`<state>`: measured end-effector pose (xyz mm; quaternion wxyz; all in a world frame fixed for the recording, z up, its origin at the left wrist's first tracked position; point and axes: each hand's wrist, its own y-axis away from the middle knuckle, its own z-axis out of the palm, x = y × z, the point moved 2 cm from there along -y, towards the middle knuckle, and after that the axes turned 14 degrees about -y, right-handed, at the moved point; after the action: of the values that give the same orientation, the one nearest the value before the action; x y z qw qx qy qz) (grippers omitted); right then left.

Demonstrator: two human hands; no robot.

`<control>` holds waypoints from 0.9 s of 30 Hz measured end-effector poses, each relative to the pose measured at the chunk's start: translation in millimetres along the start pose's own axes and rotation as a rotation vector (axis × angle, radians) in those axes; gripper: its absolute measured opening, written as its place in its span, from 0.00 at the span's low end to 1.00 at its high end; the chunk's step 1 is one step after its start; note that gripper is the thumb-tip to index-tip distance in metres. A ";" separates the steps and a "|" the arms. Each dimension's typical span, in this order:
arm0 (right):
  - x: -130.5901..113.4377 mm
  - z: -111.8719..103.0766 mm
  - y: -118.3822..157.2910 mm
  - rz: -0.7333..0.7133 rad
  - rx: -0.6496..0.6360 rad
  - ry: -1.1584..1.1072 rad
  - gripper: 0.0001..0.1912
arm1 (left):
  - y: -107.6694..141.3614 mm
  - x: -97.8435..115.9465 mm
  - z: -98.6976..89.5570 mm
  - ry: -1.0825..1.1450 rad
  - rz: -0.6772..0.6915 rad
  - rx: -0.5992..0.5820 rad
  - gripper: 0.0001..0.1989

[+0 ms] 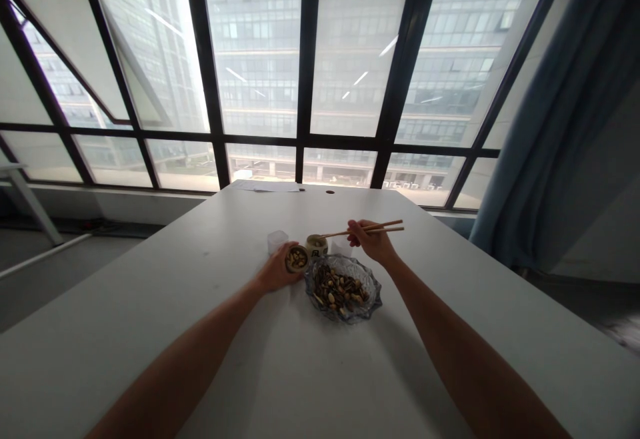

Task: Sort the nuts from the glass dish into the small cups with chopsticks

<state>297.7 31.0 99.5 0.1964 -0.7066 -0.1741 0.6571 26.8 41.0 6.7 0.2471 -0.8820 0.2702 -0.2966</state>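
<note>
My left hand is wrapped round a small cup with nuts or seeds inside, its mouth tilted towards me. Just right of it stands a second small cup with a dark character on its side. Chopsticks are gripped in my right hand, and their tips reach the rim of that second cup; whether they pinch anything is too small to tell. Nearer to me, a scalloped glass bowl holds a mix of seeds and nuts.
A translucent container stands behind my left hand, and another sits behind the bowl. Papers lie at the far end of the white table, before large windows. A blue curtain hangs at the right.
</note>
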 end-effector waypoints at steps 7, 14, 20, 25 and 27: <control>-28.9 -26.1 -3.4 0.002 0.130 -0.022 0.34 | -0.7 1.4 -0.8 0.012 0.001 0.009 0.36; -41.3 -9.3 9.0 0.226 -0.364 0.060 0.34 | 0.2 4.0 -2.5 -0.002 0.003 -0.002 0.35; -35.5 3.6 12.9 0.308 -0.484 0.122 0.31 | 1.0 5.5 -2.2 -0.039 -0.013 -0.034 0.36; -48.0 1.6 13.2 0.203 -0.370 0.136 0.30 | 1.1 0.5 1.1 -0.035 -0.030 -0.034 0.37; -52.9 6.0 16.2 0.232 -0.436 0.114 0.30 | 1.2 -1.0 2.0 -0.030 -0.027 -0.034 0.37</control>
<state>287.5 -9.3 136.4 -0.0277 -0.7834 -0.2182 0.5813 27.0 41.3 4.3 0.2321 -0.8941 0.2593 -0.2820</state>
